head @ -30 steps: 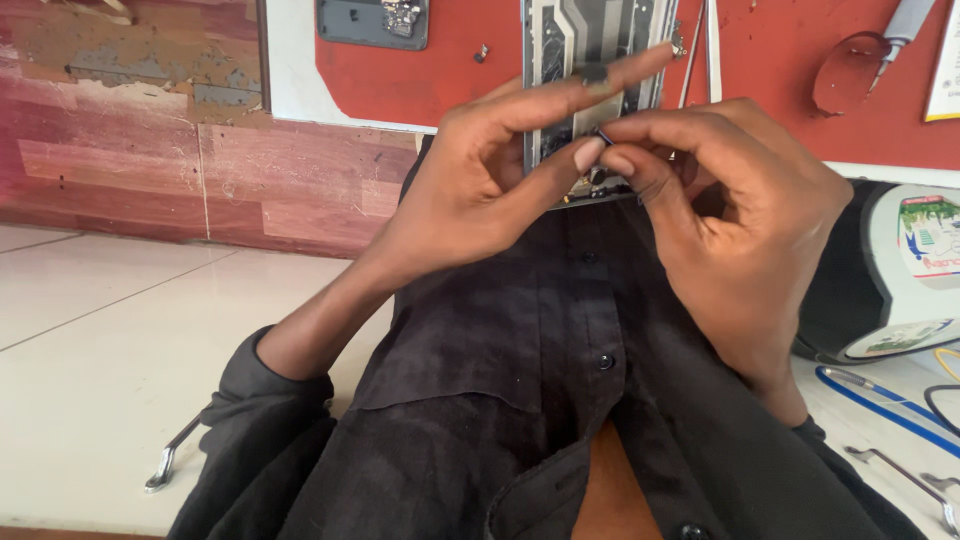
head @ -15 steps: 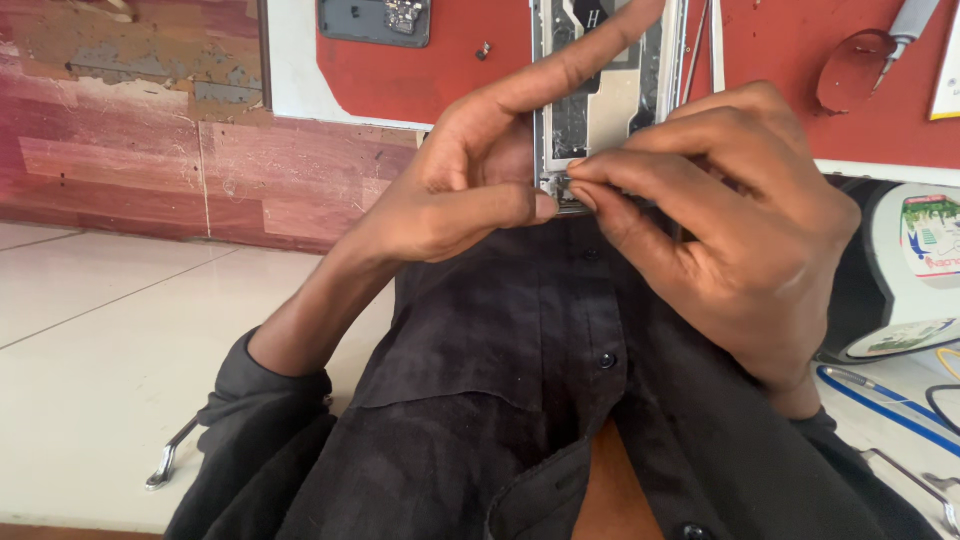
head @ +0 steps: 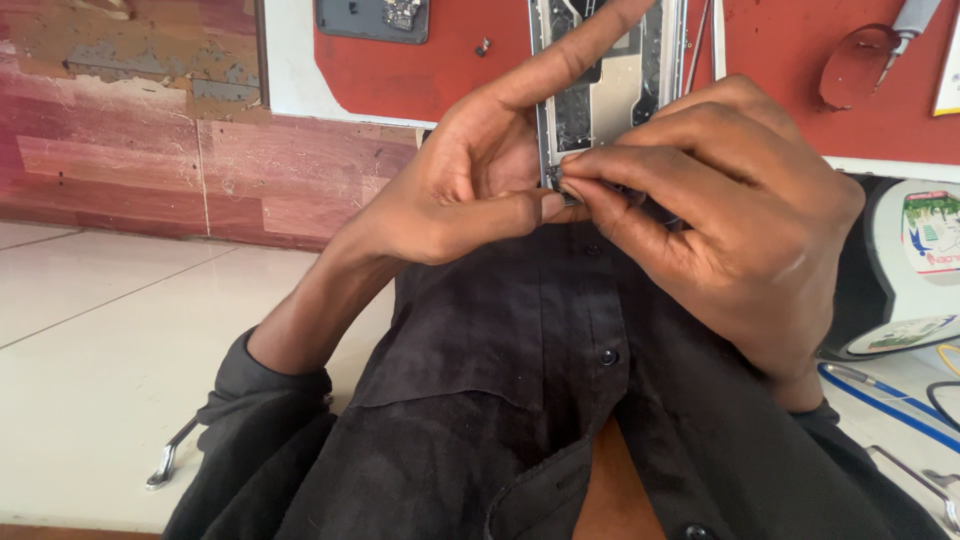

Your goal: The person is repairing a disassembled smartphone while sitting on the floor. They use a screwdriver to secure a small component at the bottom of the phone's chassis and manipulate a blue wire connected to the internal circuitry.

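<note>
Opened phone frame [head: 610,85]: lower end hidden behind my fingers, top cut by frame edge. Tiny part pinched between my left hand [head: 470,190] and right hand [head: 730,230]: too small to identify. Tweezers [head: 915,485] cut off at right edge.

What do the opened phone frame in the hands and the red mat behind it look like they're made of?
The opened phone frame looks like bare metal: silvery rails and dull grey plates with a slight sheen, though some inner parts may be plastic. The left hand and right hand pinch its lower edge. The red mat looks like matte rubber or silicone, flat and without glare; that is a guess.
</note>
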